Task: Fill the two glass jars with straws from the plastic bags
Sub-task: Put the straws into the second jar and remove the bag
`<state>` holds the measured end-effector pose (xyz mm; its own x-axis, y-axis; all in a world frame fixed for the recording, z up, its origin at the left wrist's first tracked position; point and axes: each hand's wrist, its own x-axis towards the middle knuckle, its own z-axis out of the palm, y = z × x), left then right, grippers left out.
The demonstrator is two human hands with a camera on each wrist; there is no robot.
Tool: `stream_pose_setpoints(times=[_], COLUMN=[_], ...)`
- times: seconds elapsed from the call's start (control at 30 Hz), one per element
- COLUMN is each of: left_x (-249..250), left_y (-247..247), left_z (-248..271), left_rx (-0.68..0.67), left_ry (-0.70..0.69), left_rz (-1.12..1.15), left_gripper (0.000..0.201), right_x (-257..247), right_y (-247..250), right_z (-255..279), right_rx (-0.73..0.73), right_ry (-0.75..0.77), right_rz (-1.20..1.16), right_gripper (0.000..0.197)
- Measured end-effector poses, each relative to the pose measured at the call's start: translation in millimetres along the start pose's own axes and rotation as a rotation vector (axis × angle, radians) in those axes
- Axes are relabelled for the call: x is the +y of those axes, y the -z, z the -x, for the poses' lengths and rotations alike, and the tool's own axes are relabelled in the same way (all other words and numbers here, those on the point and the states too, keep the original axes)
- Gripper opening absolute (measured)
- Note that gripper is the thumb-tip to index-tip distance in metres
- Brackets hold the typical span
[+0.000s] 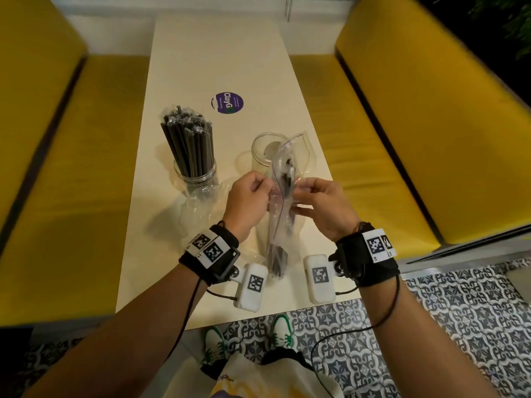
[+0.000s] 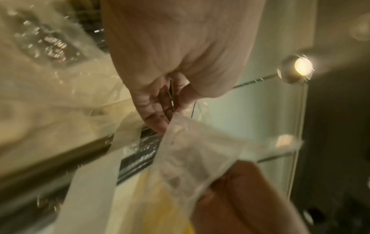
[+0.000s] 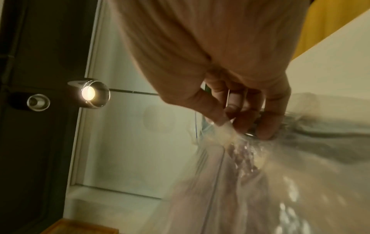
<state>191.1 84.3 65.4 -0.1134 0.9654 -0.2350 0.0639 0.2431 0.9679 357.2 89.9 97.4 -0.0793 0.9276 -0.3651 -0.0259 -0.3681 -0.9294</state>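
A clear plastic bag (image 1: 280, 225) holding black straws hangs upright above the near middle of the table. My left hand (image 1: 248, 196) pinches its left side near the top and my right hand (image 1: 319, 202) pinches its right side. The left wrist view shows my left fingers (image 2: 156, 117) curled on the bag's film (image 2: 190, 155); in the right wrist view my right fingers (image 3: 240, 117) grip the crinkled bag (image 3: 250, 158). An empty glass jar (image 1: 265, 152) stands just behind the bag. A second jar (image 1: 198, 173), packed with black straws (image 1: 188, 142), stands to the left.
An emptied clear bag (image 1: 198, 208) lies crumpled in front of the filled jar. A purple round sticker (image 1: 227, 102) marks the cream table (image 1: 218, 53) farther back. Yellow benches (image 1: 402, 139) flank both sides. The table's near edge is right under my wrists.
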Motion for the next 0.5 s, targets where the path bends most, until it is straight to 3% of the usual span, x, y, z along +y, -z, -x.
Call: stream_pose_setpoints(times=[0.17, 0.27, 0.33, 0.4, 0.5], left_x=[3.3, 7.7, 11.9, 9.8, 2.9], left_y=[2.9, 6.1, 6.3, 5.5, 4.1], left_z=[-4.6, -2.9, 2.9, 4.5, 0.6], left_rx=[0.035, 0.053, 0.027, -0.009, -0.144], left_ry=[0.277, 0.328, 0.311, 0.296, 0.306], left_rz=[0.478, 0.498, 0.473, 0.400, 0.310], left_gripper=[0.034, 0.034, 0.034, 0.037, 0.072], right_x=[9.5, 7.5, 4.1, 4.9, 8.5], right_y=[11.2, 17.2, 18.9, 17.6, 14.0], right_z=[-6.9, -9.4, -8.8, -8.2, -3.4], right_rx=[0.186, 0.359, 0.415, 0.364, 0.189], right_ry=[-0.012, -0.033, -0.062, -0.064, 0.010], right_rz=[-0.263, -0.460, -0.456, -0.407, -0.220], right_gripper=[0.032, 0.034, 0.029, 0.029, 0.023])
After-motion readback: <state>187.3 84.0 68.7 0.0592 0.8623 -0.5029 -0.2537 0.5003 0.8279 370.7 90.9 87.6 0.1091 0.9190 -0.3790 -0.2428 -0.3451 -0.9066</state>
